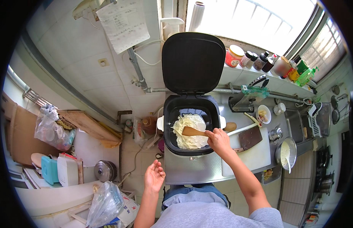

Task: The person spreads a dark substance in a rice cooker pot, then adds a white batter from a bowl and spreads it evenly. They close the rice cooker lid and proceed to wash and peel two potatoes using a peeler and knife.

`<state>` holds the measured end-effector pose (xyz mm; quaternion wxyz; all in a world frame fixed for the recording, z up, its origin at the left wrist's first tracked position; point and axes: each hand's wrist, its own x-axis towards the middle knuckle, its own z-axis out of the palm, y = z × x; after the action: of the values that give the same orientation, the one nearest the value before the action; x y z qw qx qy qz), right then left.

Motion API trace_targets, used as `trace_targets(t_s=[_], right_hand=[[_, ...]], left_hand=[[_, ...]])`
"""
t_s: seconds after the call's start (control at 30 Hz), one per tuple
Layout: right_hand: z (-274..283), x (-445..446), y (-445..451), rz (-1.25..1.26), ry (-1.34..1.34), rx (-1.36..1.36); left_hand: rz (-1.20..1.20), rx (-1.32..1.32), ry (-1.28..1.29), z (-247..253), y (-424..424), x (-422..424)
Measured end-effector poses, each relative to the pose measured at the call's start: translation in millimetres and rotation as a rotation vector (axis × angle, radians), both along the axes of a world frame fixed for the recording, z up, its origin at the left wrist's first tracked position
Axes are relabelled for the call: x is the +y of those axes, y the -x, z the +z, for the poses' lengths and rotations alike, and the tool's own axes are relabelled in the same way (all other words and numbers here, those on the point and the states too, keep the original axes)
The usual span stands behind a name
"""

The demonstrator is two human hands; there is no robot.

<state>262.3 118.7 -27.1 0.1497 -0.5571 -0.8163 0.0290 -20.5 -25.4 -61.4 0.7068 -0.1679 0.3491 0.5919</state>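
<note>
My right hand [219, 141] grips the handle of a wooden spatula [192, 131]. Its flat blade rests on a mound of pale, creamy batter or dough [190, 119] in a black square electric cooking pot [170, 144]. The pale mass lies in soft folds over the middle of the pot's dark base. Behind the pot its black lid [193, 62] stands raised on the hinge. My left hand [154, 176] is held in the air in front of the pot and to its left, palm up, with loosely curled fingers and nothing in it.
Right of the pot, a cleaver [250, 138] and a spring onion [241, 130] lie on a white cutting board [250, 161]. A metal bowl [293, 149] with pale batter and a spoon stands beyond. A knife block [242, 99] is behind. Jars and bottles [260, 61] line the windowsill.
</note>
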Motion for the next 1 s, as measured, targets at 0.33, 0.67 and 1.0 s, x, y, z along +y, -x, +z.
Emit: trace_targets(t_s=[0.33, 0.67, 1.0], right_hand=[[0.2, -2.9, 18.6, -0.03, 0.03, 0.047], [-7.1, 26.5, 0.1, -0.106, -0.043, 0.014], [13.1, 37.3, -39.4, -0.047, -0.059, -0.085]], left_hand=[[0.012, -0.005, -0.002, -2.8, -3.1, -4.5], [0.008, -0.004, -0.001, -1.3, -10.2, -10.8], [0.006, -0.015, 0.012, -6.9, -9.8, -16.2]])
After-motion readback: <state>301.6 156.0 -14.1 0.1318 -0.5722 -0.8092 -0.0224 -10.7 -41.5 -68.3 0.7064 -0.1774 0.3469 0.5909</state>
